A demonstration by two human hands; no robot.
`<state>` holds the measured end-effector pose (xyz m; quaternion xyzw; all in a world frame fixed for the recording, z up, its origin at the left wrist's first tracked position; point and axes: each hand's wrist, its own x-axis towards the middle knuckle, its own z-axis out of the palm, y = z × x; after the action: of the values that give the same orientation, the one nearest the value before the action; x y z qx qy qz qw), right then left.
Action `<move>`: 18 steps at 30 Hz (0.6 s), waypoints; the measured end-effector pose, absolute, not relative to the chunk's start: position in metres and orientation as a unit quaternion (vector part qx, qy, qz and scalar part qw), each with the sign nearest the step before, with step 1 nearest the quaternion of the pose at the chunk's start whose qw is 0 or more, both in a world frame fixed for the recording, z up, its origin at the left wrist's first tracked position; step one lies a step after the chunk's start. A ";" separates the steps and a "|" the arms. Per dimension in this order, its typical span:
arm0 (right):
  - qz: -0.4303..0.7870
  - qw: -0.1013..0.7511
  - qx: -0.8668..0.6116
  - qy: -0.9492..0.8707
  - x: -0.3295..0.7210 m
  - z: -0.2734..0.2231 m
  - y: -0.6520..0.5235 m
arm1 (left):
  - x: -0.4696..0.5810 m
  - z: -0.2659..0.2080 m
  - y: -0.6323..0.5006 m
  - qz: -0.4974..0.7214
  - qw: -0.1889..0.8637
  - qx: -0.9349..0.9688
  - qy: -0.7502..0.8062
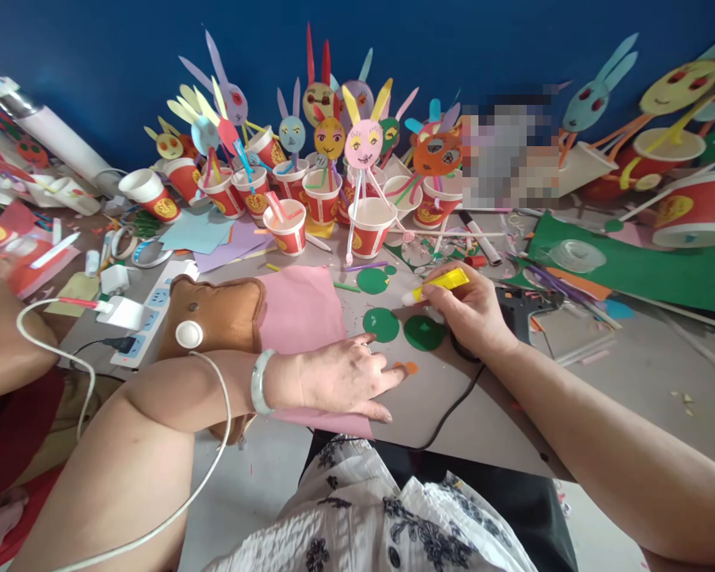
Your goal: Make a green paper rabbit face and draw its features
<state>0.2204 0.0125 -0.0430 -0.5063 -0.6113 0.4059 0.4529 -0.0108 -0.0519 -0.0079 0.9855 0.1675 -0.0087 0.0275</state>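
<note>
My left hand [357,377] lies over the pink paper [307,298] and the table, fingers spread. Its index fingertip is at the lower edge of a green paper circle [380,324], and another fingertip is close to small orange paper dots [410,368]. In my right hand [473,310] is a yellow glue tube [444,284], gripped between thumb and fingers, its whitish tip pointing left above the table. Just below that hand lies a second green circle [424,333]; a third green circle [374,280] is farther back with smaller green pieces beside it.
Paper cups [372,226] with paper-faced straw figures line the back. A brown pouch [214,314] and a white power strip [155,310] lie left. Near my right wrist are a black glue gun [515,310] and its cable [453,409]. Green paper [643,278] lies right; another person's arm [12,326] is left.
</note>
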 end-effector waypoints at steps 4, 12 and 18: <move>0.396 0.454 -0.488 -0.632 0.220 -0.048 0.012 | -0.011 -0.009 -0.052 0.001 0.028 0.985 0.167; 0.254 0.295 -0.417 -0.822 0.213 -0.044 0.005 | -0.009 -0.004 -0.051 -0.021 0.028 0.985 0.171; 0.241 0.271 -0.403 -0.840 0.213 -0.044 0.002 | -0.007 -0.005 -0.050 -0.049 0.025 0.983 0.174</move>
<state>0.2134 0.0021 -0.0436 -0.4034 -0.8400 0.2414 0.2708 -0.0069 -0.0503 -0.0048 0.9833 0.1736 -0.0488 0.0252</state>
